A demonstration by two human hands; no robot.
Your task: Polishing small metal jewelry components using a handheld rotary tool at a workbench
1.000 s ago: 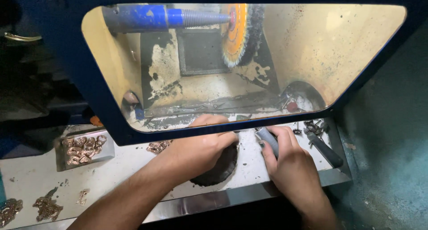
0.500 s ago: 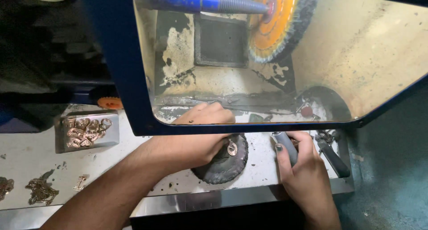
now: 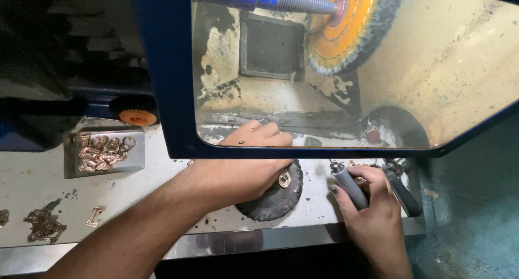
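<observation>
Dusty table (image 3: 43, 176) under polishing hood; left hand (image 3: 243, 173) pinches pendant (image 3: 285, 178) on black buff wheel (image 3: 275, 195); right hand (image 3: 373, 214) closed on grey tool handle (image 3: 350, 187); firm grip advised.

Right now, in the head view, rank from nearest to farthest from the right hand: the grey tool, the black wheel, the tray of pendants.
1. Grey tool: in the right hand.
2. Black wheel: just left, under the left hand.
3. Tray of pendants: far left on the bench.
</observation>
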